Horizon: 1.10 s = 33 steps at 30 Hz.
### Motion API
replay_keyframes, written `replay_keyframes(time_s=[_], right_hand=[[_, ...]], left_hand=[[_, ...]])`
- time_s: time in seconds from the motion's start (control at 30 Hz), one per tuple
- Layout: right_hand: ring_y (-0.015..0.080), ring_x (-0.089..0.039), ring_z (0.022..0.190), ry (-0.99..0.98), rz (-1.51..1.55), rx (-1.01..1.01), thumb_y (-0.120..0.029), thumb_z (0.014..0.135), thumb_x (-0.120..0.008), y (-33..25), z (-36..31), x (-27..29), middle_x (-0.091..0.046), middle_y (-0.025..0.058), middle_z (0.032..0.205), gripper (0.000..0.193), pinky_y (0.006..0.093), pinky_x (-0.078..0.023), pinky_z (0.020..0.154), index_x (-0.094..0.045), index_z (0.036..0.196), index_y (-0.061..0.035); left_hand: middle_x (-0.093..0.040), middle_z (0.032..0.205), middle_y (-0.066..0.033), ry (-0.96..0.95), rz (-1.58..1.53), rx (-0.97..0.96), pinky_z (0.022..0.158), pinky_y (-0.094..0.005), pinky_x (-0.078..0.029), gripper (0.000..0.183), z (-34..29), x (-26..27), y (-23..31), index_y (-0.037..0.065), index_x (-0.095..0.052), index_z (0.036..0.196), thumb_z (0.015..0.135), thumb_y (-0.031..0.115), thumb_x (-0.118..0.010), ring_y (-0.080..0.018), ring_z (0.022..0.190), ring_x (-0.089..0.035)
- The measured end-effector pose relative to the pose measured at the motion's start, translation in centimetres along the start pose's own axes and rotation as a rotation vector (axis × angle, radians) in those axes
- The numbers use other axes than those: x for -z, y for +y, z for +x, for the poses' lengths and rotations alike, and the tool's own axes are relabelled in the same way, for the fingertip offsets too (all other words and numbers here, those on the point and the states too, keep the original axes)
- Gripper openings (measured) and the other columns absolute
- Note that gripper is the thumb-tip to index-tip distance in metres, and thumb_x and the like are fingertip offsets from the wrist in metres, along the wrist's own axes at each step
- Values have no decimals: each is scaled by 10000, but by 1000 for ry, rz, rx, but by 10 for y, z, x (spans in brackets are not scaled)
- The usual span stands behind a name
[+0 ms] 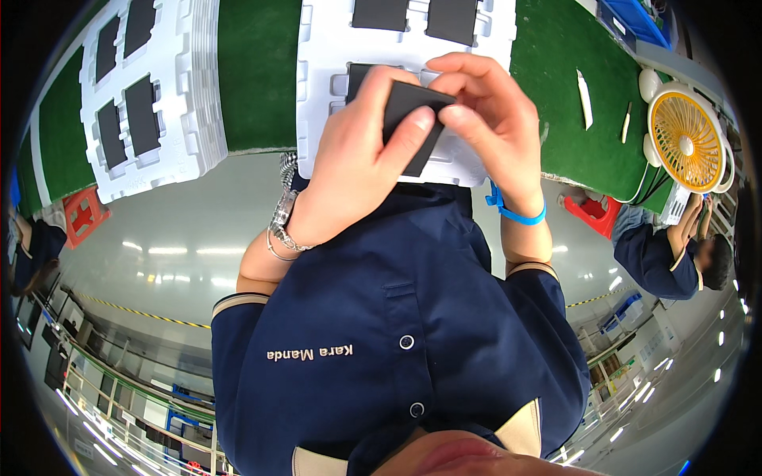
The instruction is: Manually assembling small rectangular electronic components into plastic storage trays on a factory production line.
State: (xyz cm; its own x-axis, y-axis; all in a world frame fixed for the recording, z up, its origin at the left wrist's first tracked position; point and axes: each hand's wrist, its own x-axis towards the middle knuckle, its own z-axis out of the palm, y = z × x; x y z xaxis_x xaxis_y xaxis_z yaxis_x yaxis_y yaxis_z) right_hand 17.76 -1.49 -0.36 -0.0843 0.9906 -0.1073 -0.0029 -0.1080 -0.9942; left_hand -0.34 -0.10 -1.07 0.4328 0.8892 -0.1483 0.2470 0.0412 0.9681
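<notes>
My left hand is closed around a flat black rectangular piece, thumb pressed on its face. The piece is held tilted above a white moulded tray. My right hand is at the piece's upper right corner, its thumb and curled fingers touching the edge there; its index finger is raised. Beneath my left hand, part of another black piece shows in the tray. Two more black pieces, a left one and a right one, lie in its far pockets.
A stack of white trays with several black pieces stands at left on the green table. To the right lie a white-handled cutter, a thin tool and a yellow fan. Red stools and a seated person are beyond.
</notes>
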Motion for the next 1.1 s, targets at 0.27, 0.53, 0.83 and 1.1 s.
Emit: replay_keyframes(time_s=[0.27, 0.53, 0.83, 1.1], right_hand=[[157, -606, 822, 269, -484, 80, -16, 855, -647, 5, -7, 33, -687, 71, 908, 202, 286, -492, 766, -707, 1048, -27], [192, -554, 760, 252, -905, 398, -1, 846, -630, 28, -1, 38, -617, 68, 1013, 189, 294, -469, 678, -710, 1006, -64], [79, -505, 747, 350, -368, 81, 13, 868, -589, 37, -3, 50, -601, 18, 985, 178, 228, -434, 661, -697, 1004, -26], [111, -564, 962, 326, -242, 104, -18, 918, -570, 2, -1, 59, -643, 51, 1083, 298, 243, -468, 837, -595, 1215, -6]], left_hand=[[-515, 1304, -180, 427, 703, -297, 1047, -466, -349, 426, 1, 38, -41, 4, -539, 1262, 907, 217, -637, -379, 1251, -434], [-459, 1422, -176, 330, 843, -150, 1120, -481, -286, 498, -17, 44, -59, -18, -529, 1316, 903, 233, -643, -384, 1361, -345], [-687, 1092, -111, 232, -298, 142, 800, -208, -477, 616, -21, 43, -15, 27, -379, 1481, 904, -15, -590, -84, 902, -626], [-557, 1344, -153, 495, -559, -51, 977, -283, -460, 582, -31, 113, 7, -33, -386, 1456, 902, 10, -560, -167, 1134, -597]])
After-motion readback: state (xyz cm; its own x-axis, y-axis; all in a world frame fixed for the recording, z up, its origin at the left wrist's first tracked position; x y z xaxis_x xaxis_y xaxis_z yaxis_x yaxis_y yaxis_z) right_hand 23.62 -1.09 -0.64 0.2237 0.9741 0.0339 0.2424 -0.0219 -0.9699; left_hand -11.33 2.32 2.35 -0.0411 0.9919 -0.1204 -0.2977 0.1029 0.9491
